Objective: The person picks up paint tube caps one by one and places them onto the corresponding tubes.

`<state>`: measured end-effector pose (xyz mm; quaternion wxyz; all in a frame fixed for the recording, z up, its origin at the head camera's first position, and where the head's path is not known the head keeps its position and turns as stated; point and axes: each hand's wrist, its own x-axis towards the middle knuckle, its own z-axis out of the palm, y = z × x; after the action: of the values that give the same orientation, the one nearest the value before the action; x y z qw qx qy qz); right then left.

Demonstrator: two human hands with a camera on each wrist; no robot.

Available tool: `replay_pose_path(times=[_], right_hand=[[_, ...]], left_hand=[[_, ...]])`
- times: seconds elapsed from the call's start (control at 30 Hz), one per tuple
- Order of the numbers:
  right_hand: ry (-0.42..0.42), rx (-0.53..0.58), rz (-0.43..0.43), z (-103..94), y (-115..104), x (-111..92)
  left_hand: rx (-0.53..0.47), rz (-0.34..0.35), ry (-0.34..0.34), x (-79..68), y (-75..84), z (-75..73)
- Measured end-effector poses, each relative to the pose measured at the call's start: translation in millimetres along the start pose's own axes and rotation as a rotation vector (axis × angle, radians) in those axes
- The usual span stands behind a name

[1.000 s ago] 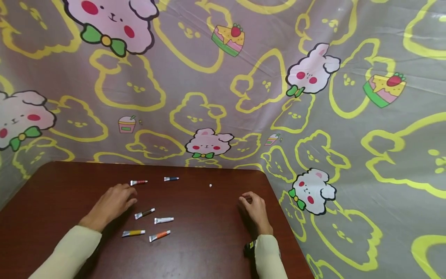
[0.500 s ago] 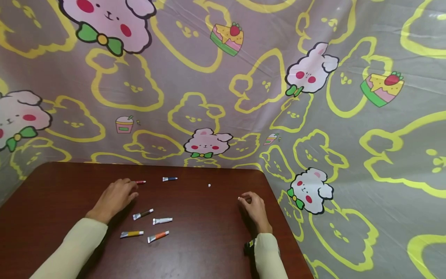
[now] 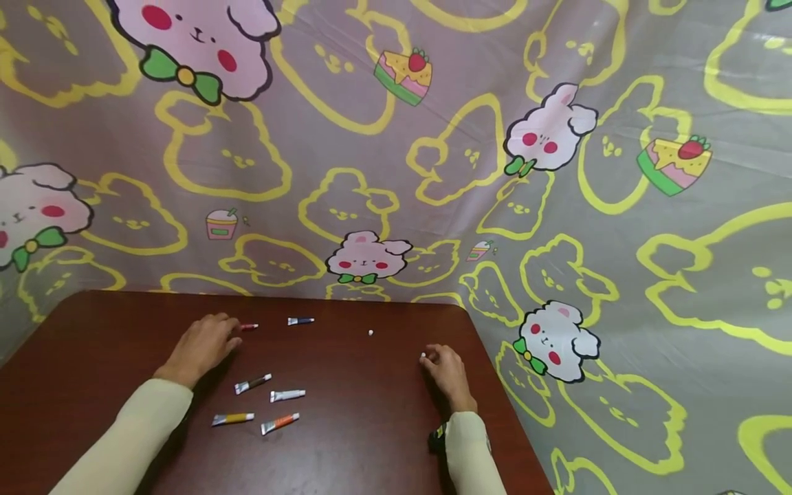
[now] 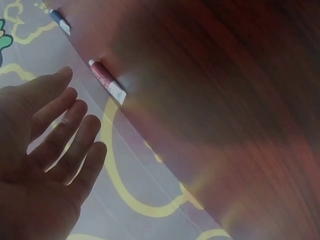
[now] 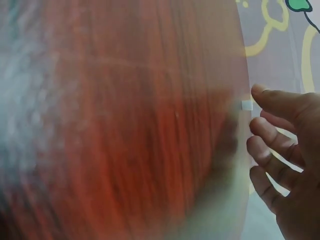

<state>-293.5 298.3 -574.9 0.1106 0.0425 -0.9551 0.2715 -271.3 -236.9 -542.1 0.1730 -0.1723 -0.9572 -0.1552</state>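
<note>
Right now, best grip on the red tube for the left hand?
I'd pinch the red tube mid-body, thumb and fingers across its narrow width, left hand coming from above. It lies on the table, cap pointing right; the body looks rounded, the silver end flat.

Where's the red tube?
Left of centre in the head view, the red tube lies on the table between the left hand and the blue tube.

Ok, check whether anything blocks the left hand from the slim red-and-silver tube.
Nothing visible stands between the left hand and the red tube; the slim blue-and-silver tube lies beyond it.
</note>
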Motion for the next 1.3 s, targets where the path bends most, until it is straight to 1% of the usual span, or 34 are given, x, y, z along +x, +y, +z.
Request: replay_pose_path(times=[0.17, 0.33, 0.6, 0.73, 0.93, 1.17, 1.3], right_hand=[[-0.023, -0.026, 0.016, 4.1, 1.5, 0.5], [-0.010, -0.054, 0.018, 7.5, 3.1, 2.7], [0.016, -0.070, 0.004, 10.9, 2.0, 2.9], [0.015, -0.071, 0.007, 11.4, 0.2, 4.0], [0.015, -0.077, 0.000, 10.8, -2.6, 5.9], [0.017, -0.084, -0.006, 11.4, -3.3, 4.5], [0.020, -0.082, -0.026, 12.1, -4.6, 2.6]], left_hand=[[-0.005, -0.010, 0.015, 0.2, -1.6, 2.7], [-0.006, -0.011, 0.040, 3.5, -5.9, 8.3], [0.012, -0.042, -0.017, 10.5, -6.2, 12.1], [0.006, -0.044, -0.018, 12.8, -6.3, 15.3], [0.021, -0.053, -0.019, 15.8, -10.6, 20.1], [0.047, -0.091, -0.065, 17.2, -12.7, 23.6], [0.052, -0.108, -0.083, 16.9, -14.3, 25.3]])
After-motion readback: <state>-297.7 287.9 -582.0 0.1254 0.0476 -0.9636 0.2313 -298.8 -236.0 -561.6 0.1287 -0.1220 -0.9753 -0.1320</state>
